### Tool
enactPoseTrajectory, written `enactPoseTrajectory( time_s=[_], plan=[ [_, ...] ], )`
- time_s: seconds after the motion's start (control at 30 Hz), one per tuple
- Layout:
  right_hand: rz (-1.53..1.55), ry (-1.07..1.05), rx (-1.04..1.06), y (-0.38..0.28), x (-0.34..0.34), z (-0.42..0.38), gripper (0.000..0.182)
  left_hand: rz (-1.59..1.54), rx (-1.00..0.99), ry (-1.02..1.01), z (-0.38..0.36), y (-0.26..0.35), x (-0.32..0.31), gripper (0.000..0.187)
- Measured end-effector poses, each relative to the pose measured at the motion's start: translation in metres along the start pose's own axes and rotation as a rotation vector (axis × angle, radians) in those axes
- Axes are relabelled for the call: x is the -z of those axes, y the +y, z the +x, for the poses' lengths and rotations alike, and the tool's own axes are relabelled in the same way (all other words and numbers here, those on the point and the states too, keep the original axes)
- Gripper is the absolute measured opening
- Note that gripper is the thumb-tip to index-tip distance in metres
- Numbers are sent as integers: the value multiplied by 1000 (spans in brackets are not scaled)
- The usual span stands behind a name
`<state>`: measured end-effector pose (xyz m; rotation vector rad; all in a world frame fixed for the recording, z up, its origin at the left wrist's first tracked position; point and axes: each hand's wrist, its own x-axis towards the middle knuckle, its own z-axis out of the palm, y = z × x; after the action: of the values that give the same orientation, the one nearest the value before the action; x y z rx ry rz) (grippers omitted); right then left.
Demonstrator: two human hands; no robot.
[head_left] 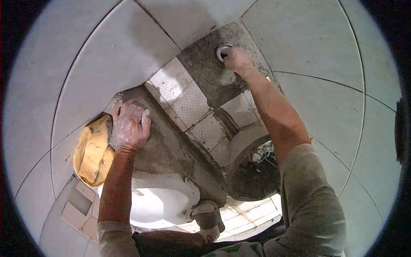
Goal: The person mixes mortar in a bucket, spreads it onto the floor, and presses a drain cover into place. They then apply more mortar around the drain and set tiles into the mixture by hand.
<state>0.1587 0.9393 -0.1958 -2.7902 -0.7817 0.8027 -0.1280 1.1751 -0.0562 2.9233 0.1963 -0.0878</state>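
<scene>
Right hand (238, 61) pinches a ring (218, 52) near the mortar's (198, 70) far edge; it looks light, stiff, best gripped by its rim. Left hand (130, 126), fingers bent, rests on a ledge (160, 156)

The sleeves are loose, greyish-olive cloth, creased and ending around the elbows; both the right sleeve (314, 192) and the left sleeve (114, 237) look dusty. Green patches mark the shirt front (239, 250). Pale, powdery residue coats the ungloved left hand (132, 126). The right hand (239, 61) is bare too.
</scene>
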Motion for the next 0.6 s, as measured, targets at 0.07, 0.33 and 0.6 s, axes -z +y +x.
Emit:
enactPoseTrajectory(
  time_s=[0.07,0.33,0.6],
  plan=[
    [-8,5,-10,1,-4,2,24,-2,-13,3,0,0,0,24],
    [48,35,35,-6,-5,3,24,-2,-6,10,0,0,-1,24],
    [21,47,-16,-2,-16,11,24,16,-14,0,0,0,0,23]
  ],
)
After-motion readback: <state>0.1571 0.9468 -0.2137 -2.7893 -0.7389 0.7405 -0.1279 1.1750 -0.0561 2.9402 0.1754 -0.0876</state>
